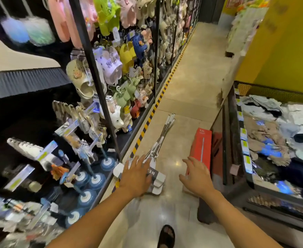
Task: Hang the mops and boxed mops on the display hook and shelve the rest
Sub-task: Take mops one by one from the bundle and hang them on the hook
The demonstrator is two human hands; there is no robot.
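A stack of flat mops with white and grey heads lies on the shop floor, its metal handles pointing away down the aisle. My left hand reaches down over the mop heads with fingers spread, at or just above them. A long red mop box lies on the floor to the right, against the base of a bin. Beside the near end of that box, my right hand hovers with its fingers spread and holds nothing.
The left rack carries hooks with slippers, brushes and blue-based toilet brushes. A yellow-black striped strip edges its base. On the right stands a wire bin of folded clothes. My sandalled foot stands on the tiled aisle.
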